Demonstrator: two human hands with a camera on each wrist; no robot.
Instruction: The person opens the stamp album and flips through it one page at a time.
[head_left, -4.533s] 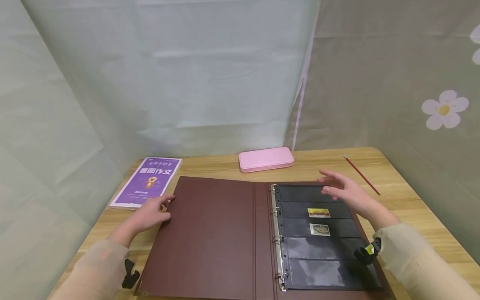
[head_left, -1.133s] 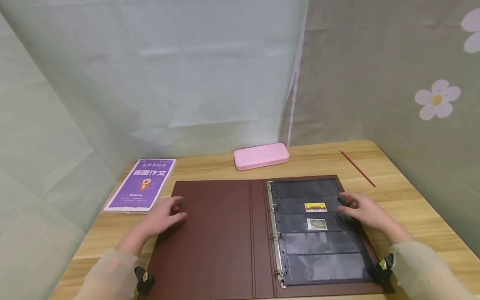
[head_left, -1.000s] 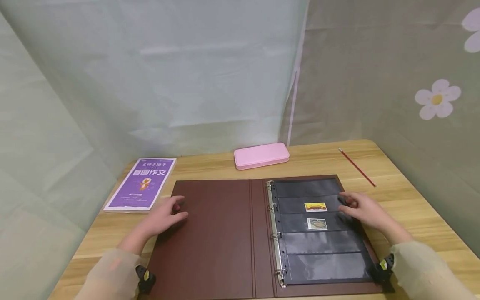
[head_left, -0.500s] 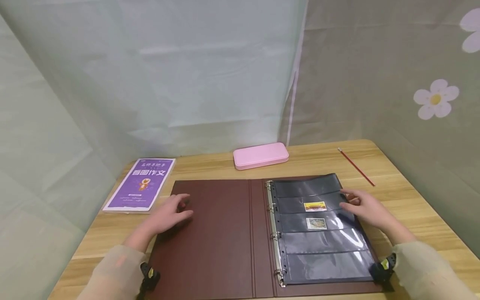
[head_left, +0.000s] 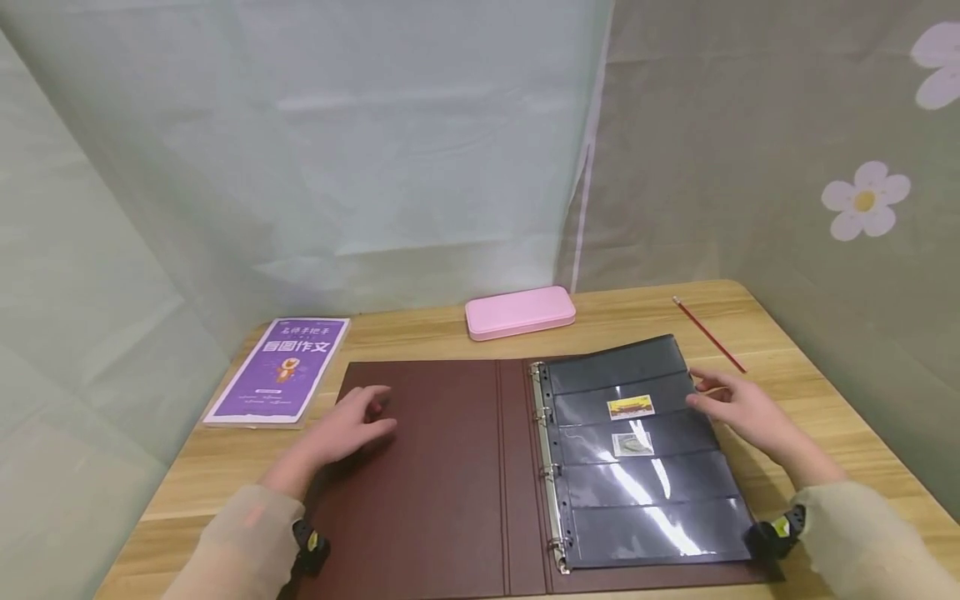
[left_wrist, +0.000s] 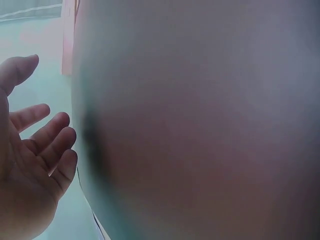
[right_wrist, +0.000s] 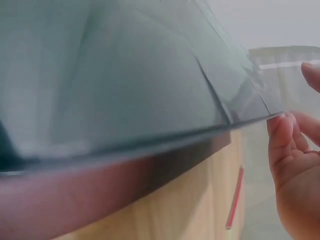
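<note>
A brown ring-binder stamp album [head_left: 427, 467] lies spread on the table. Its black pocket page [head_left: 645, 529] carries a yellow-and-red stamp [head_left: 631, 407] and a greyish stamp [head_left: 633, 443]. My right hand [head_left: 750, 421] holds the page's outer edge at the upper right, and that side is raised off the cover. In the right wrist view, curled fingertips [right_wrist: 282, 130] meet the page's edge while the thumb stands apart from it. Over the left cover, my left hand [head_left: 341, 429] has loosely bent fingers and holds nothing. Whether it touches the cover I cannot tell.
A purple book [head_left: 277, 371] lies at the left, beside the album. Behind the album is a pink pencil case [head_left: 521, 313]. A red pencil [head_left: 708, 333] lies at the back right of the wooden table [head_left: 405, 329]. Cloth hangs behind and at the sides.
The right hand has come down to the page's outer edge, and that edge has risen, with glare now across the pockets. My left hand has shifted right, further over the cover.
</note>
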